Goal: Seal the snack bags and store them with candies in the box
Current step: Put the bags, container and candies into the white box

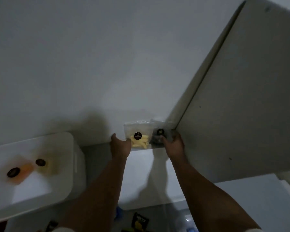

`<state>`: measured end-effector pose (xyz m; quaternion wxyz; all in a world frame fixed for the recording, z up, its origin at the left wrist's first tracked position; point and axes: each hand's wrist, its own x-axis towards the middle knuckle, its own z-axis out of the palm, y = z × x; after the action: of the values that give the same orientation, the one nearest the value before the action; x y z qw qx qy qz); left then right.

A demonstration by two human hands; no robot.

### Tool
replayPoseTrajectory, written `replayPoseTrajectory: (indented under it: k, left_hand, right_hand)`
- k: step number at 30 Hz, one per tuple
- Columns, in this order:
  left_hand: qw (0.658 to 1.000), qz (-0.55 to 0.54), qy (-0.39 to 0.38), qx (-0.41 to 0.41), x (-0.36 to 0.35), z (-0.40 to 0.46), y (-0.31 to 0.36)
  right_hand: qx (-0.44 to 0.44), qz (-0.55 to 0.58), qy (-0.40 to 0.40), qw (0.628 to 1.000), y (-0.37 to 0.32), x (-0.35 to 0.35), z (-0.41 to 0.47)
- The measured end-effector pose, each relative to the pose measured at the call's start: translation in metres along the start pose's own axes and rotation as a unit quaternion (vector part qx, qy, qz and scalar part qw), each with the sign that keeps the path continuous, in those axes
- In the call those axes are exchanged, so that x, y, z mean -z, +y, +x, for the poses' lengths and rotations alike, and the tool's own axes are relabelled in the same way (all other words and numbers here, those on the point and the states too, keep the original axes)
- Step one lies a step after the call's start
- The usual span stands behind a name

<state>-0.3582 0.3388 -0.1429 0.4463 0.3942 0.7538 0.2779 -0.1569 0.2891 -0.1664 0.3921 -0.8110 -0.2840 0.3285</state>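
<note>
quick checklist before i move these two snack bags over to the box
1. Left hand holds the bag of pale yellow sticks at its lower left edge: ok.
2. Right hand grips the bag of dark snacks: ok.
3. Both bags sealed at the top: cannot tell, the tops are blurred.
4. White box open with no lid on it: ok.
5. Room in the box: ok, two bags with dark round labels lie at its left and bare floor shows beside them.
6. Candies in the box: cannot tell.
</note>
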Motion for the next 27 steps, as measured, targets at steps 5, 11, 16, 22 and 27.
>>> replayPoseTrajectory:
  k: [5,11,16,22,27]
  left_hand:
    - [0.995,0.095,-0.027,-0.034,-0.027,0.035,-0.007]
    - [0.989,0.119,-0.026,-0.089,-0.035,0.04,-0.012]
    - [0.99,0.052,-0.034,-0.126,-0.012,0.006,0.003]
    - [0.982,0.0,0.043,-0.187,0.068,-0.048,0.042]
    - [0.966,-0.047,0.138,-0.213,0.172,-0.067,0.05]
  right_hand:
    - [-0.007,0.024,-0.027,0.999,0.006,-0.03,0.035]
    - [-0.006,-0.029,0.018,0.999,0.009,-0.039,0.04]
    - [0.047,0.008,0.017,0.999,-0.007,-0.015,0.008]
    - [0.157,0.022,-0.035,0.987,-0.085,-0.01,-0.056]
    - [0.247,0.053,-0.06,0.966,-0.169,-0.053,-0.129]
